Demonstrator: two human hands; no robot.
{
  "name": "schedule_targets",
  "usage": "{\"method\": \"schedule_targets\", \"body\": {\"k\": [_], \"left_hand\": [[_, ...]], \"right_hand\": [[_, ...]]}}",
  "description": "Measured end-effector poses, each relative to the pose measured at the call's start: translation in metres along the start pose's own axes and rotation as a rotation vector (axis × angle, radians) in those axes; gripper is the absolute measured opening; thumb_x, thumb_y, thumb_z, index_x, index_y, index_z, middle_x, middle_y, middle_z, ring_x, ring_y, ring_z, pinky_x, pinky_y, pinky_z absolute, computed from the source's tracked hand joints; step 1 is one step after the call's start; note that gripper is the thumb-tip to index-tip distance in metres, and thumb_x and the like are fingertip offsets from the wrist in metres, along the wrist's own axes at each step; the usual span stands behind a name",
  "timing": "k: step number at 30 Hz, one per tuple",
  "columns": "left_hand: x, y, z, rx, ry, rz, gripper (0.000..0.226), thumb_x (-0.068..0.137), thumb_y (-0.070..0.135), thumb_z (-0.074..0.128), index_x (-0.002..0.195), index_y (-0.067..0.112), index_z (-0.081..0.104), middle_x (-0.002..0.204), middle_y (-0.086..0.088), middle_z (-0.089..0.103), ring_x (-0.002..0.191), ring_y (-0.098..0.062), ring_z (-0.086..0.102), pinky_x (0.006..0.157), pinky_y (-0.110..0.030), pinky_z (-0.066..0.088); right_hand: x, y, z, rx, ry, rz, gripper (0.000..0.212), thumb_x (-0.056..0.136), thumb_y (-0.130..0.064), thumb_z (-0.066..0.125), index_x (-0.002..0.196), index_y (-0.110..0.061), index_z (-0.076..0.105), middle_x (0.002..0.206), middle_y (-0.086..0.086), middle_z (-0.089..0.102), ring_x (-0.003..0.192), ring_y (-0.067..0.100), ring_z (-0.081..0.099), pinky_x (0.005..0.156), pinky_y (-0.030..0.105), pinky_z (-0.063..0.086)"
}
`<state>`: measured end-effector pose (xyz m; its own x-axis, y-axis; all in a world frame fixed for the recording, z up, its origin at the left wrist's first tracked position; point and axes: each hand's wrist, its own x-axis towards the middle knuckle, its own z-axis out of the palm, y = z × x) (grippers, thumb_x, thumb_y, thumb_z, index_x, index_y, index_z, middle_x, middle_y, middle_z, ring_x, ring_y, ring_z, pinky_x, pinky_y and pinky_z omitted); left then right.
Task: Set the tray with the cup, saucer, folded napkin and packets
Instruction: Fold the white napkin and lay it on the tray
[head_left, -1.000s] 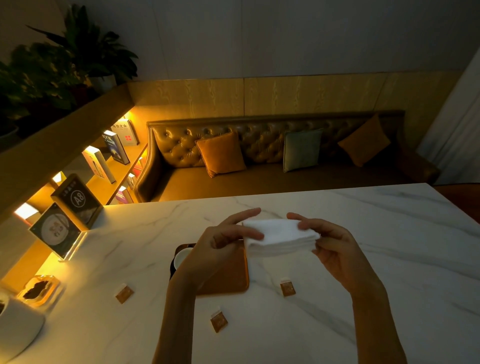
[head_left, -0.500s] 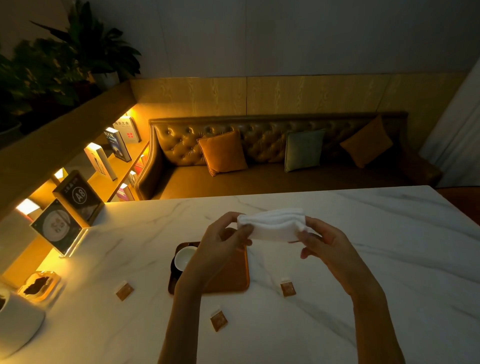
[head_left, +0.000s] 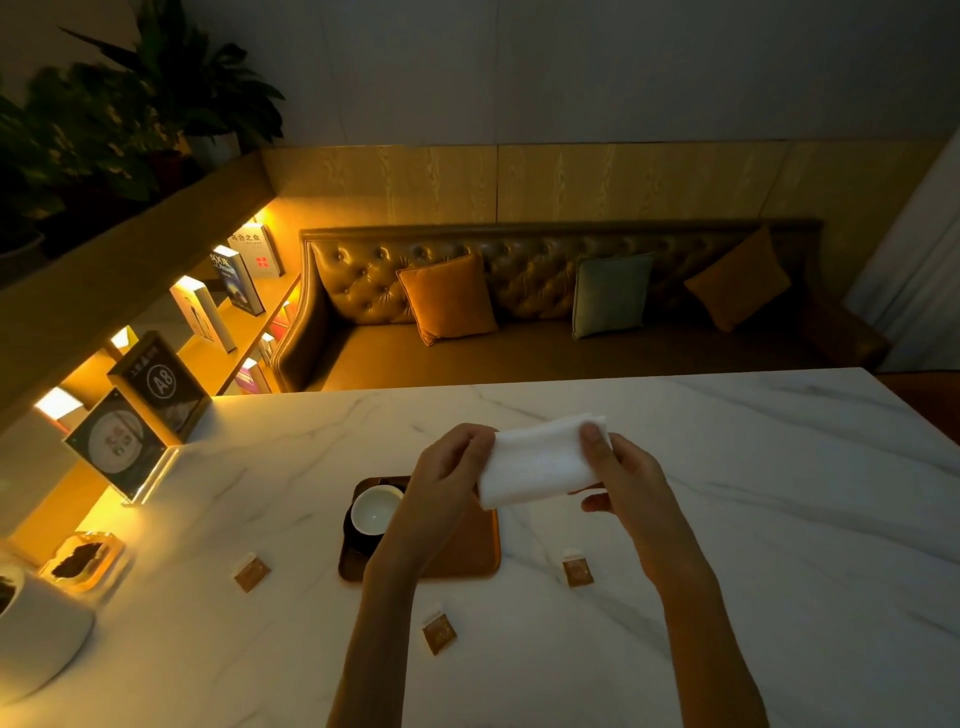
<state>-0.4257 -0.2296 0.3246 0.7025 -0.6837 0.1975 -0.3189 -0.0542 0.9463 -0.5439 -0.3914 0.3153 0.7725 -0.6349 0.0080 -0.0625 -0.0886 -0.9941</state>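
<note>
I hold a white folded napkin in the air above the marble table. My left hand pinches its left end and my right hand grips its right end. Below my left hand lies a brown tray. On the tray's left side a white cup stands on a dark saucer. Three small brown packets lie on the table around the tray: one to the left, one in front, one to the right.
A table-number stand marked A8 and a clear acrylic sign stand at the table's far left. A small dish and a white vessel sit at the near left edge. A leather sofa with cushions lies beyond the table.
The napkin has turned from lying flat between my hands to facing me, tilted up on the right. Both hands shifted their grip on its ends.
</note>
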Motion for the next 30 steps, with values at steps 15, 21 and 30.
{"method": "schedule_targets", "body": {"k": [15,21,30], "left_hand": [[0.001,-0.041,-0.017,0.104,-0.055,-0.125,0.022,0.101,0.029,0.045,0.094,0.028,0.065,0.087,0.019,0.062,0.08,0.003,0.055,0.071,-0.023,0.043],[-0.001,-0.075,-0.024,0.094,-0.038,-0.232,0.013,0.096,0.026,0.054,0.094,0.029,0.067,0.094,0.012,0.066,0.086,-0.001,0.059,0.076,-0.026,0.048],[0.01,-0.158,-0.034,0.259,-0.175,-0.4,0.008,0.095,0.031,0.055,0.09,0.031,0.062,0.089,0.009,0.064,0.082,-0.008,0.06,0.072,-0.028,0.049]], "right_hand": [[0.006,0.032,0.009,0.136,-0.111,0.252,0.04,0.084,-0.036,0.067,0.121,-0.024,0.058,0.116,0.003,0.06,0.104,0.023,0.063,0.075,0.036,0.061],[0.012,0.058,0.012,0.166,-0.247,0.361,0.039,0.08,-0.041,0.071,0.112,-0.02,0.067,0.111,0.006,0.067,0.104,0.023,0.067,0.077,0.038,0.059],[0.053,0.119,0.045,-0.136,-0.342,0.58,0.017,0.091,-0.019,0.057,0.106,-0.023,0.064,0.099,0.002,0.068,0.083,0.014,0.067,0.06,0.017,0.049]]}}
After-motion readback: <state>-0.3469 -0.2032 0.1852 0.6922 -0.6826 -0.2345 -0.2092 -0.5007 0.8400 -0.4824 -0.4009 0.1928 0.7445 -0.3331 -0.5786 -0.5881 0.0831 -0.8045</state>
